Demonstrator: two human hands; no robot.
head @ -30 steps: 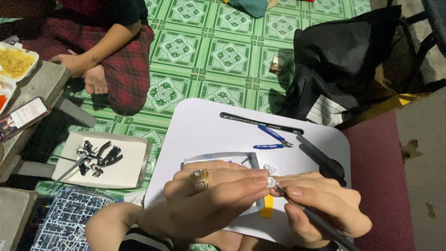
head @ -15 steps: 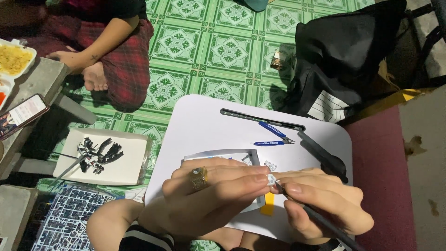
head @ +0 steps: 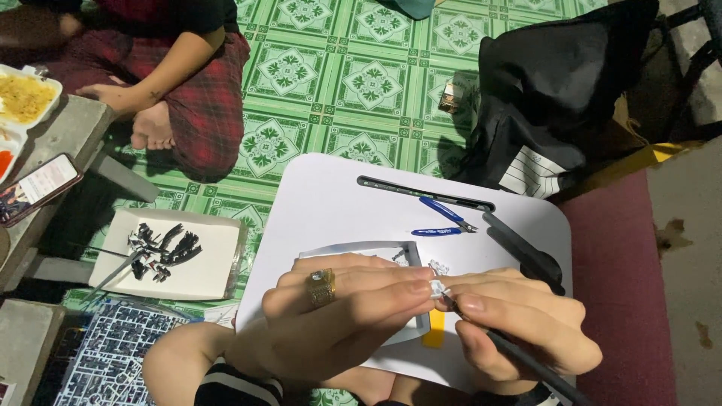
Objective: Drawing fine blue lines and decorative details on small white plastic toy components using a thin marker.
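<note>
Both hands meet at about 6 o'clock in the head view, over the near edge of a white lap table (head: 338, 203). The left hand (head: 338, 319), wearing a gold ring (head: 321, 286), is curled nearly closed, its fingertips pinching a tiny white part (head: 438, 289) at their very end. The right hand (head: 519, 323) is folded shut around a thin dark tool (head: 526, 361); the tool's tip touches the white part, and its handle runs out toward 5 o'clock. The fingertips of the two hands touch around the part.

Under the hands lies a white plastic frame (head: 361, 248), with a small yellow piece (head: 434, 331) just below it. At 12 o'clock from the hands rest blue-handled nippers (head: 444, 218), and a long dark slot (head: 421, 193) lies beyond them. At 9 o'clock a white tray (head: 210, 259) holds black parts (head: 162, 248). At 10 o'clock another person's leg (head: 195, 105) in red plaid rests on the green tiled floor (head: 361, 83). A black bag (head: 564, 83) sits at 1 o'clock.
</note>
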